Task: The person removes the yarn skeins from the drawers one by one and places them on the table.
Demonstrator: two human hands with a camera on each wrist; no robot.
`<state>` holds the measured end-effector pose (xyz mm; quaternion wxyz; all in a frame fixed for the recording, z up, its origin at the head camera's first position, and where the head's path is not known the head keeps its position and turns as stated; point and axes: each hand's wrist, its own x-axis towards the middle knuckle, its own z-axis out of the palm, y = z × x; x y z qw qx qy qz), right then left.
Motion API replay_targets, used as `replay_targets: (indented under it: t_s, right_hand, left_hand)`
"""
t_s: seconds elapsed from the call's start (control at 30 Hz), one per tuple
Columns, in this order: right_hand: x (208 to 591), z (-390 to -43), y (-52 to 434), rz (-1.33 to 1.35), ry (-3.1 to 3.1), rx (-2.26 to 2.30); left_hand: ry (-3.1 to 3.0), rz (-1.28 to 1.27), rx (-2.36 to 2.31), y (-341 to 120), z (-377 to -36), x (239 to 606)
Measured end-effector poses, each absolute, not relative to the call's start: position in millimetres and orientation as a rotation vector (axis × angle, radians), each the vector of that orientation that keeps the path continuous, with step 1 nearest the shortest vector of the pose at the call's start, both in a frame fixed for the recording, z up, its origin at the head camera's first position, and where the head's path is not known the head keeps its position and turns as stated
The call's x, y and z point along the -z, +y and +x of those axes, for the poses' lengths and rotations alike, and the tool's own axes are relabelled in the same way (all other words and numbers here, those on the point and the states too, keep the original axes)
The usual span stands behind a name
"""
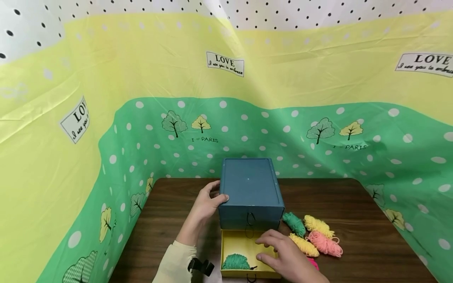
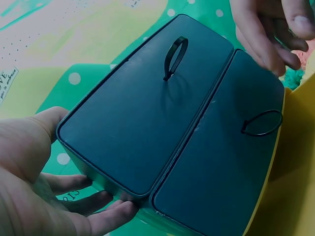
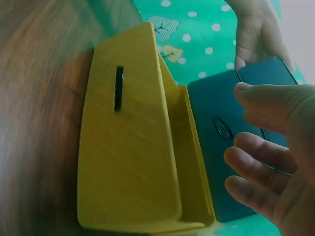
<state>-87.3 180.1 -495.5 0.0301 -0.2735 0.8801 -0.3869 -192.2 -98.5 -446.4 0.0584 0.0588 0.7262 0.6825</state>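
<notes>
A blue drawer box (image 1: 247, 184) stands on the table, its bottom yellow drawer (image 1: 230, 239) pulled out toward me. Inside that drawer, at the front left, lies a bundle of green yarn (image 1: 236, 261). My left hand (image 1: 207, 202) rests on the box's left side, thumb at the top edge and fingers against the side wall (image 2: 113, 187). Over the drawer's right part hovers my right hand (image 1: 284, 253), its fingers loosely bent and holding nothing. Black loop pulls (image 2: 175, 59) hang on the blue drawer fronts, and another (image 3: 118, 88) is on the yellow front.
Right of the box lie several yarn bundles: green (image 1: 294, 224), yellow (image 1: 318, 226), another yellow (image 1: 304, 245) and pink (image 1: 325, 243). A bright pink one (image 1: 313, 263) is partly hidden by my right hand. Patterned cloth (image 1: 247, 129) surrounds the dark wooden table (image 1: 166, 220).
</notes>
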Motion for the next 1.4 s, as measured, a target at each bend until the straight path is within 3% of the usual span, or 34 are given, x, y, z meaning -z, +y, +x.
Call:
replay_targets:
  t_s: [0.4,1.4]
  right_hand:
    - [513.6,-96.0,157.0,-0.948,2.588,1.194]
    - [538.6,-120.3,132.1,-0.903,2.437,1.063]
  left_hand:
    - [2.216,0.214,-2.047,-100.9,-191.3,444.9]
    - [2.177,0.238,-2.124,-105.7,-192.4,452.6]
